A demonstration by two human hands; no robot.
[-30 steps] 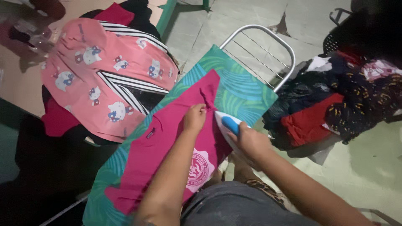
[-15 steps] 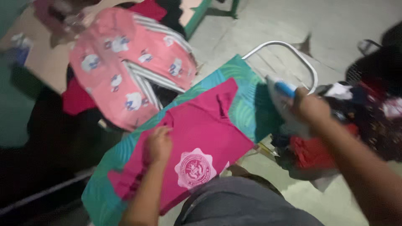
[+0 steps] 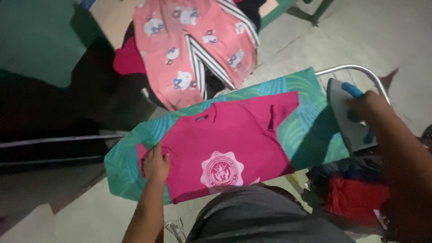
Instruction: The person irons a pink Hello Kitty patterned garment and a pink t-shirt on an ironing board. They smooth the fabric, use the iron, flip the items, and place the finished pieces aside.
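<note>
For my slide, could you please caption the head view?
Left hand flattens magenta T-shirt on ironing board; right hand holds iron.

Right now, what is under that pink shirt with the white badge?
The pink shirt lies spread on an ironing board with a green leaf-print cover. The left hand presses its sleeve. The board's middle is covered.
</note>
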